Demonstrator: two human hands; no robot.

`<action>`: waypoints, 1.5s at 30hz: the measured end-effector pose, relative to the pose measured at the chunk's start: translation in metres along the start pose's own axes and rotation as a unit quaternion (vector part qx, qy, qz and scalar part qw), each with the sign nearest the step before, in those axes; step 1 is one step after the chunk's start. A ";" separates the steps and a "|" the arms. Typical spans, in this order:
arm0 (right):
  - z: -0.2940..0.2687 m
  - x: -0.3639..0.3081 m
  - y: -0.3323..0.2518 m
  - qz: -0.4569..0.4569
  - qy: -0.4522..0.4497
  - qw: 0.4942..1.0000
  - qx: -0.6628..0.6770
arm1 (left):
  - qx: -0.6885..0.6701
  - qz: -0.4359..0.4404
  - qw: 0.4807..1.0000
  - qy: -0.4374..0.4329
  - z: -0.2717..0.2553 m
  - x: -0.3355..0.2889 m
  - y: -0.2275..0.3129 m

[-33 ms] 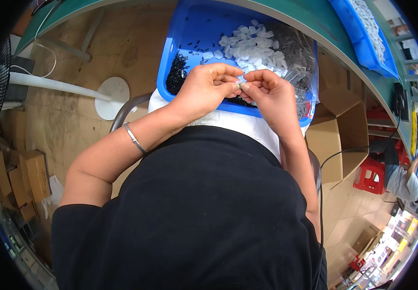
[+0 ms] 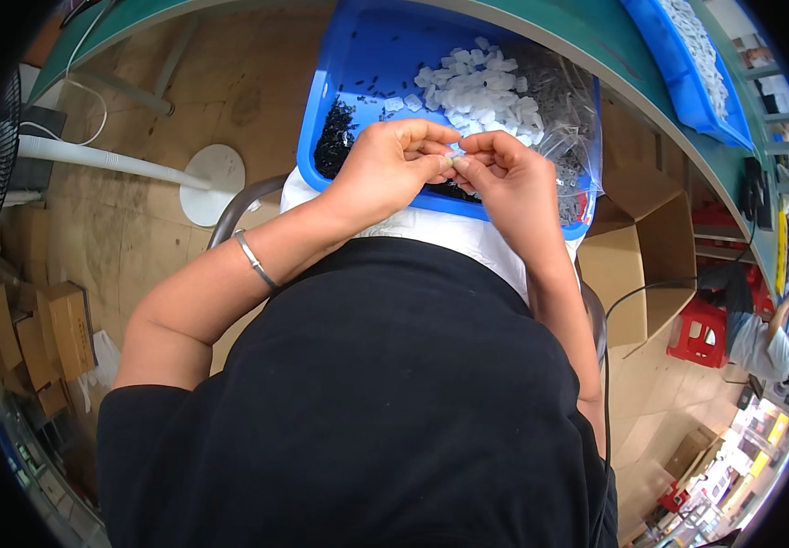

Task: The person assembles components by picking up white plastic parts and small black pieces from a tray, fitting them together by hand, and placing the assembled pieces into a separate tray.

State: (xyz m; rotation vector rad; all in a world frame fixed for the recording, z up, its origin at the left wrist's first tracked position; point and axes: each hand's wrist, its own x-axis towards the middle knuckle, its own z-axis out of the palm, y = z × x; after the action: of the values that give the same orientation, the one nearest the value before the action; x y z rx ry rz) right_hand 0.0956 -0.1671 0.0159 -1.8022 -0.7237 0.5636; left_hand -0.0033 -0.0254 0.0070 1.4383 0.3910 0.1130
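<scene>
Over the near part of a blue tray (image 2: 307, 137) on my lap, my left hand (image 2: 385, 169) and my right hand (image 2: 513, 183) meet at their fingertips. Both are closed, thumb against fingers, on a small pale piece (image 2: 455, 152) that the fingers mostly hide. Behind them in the tray lies a heap of white plastic pieces (image 2: 472, 87). Small black parts (image 2: 332, 146) are piled at the tray's left side. On the right, a clear plastic bag (image 2: 563, 105) holds many transparent grey parts.
A green table edge (image 2: 586, 68) curves above the tray, with another blue bin (image 2: 687, 68) of pale parts on it. An open cardboard box (image 2: 618, 279) stands at right, near a red stool (image 2: 700, 331) and another person (image 2: 764, 347). A white fan stand (image 2: 212, 185) is left.
</scene>
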 end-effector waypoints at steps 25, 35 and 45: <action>-0.088 0.027 -0.070 -0.201 0.252 0.944 -0.076 | 0.253 0.117 0.959 0.048 -0.044 0.022 0.008; -0.219 0.080 -0.066 -0.253 0.416 0.791 -0.371 | 0.509 0.291 0.804 0.103 -0.057 0.043 -0.019; -0.008 0.025 0.016 -0.282 -0.092 0.894 -0.337 | 0.566 0.336 0.748 0.080 -0.048 0.042 -0.018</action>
State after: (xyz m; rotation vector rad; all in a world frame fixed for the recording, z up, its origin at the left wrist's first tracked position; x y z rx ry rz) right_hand 0.1220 -0.1584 0.0024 -2.0238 -1.6585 0.0773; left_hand 0.0173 0.0304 -0.0227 2.7639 0.0030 0.6805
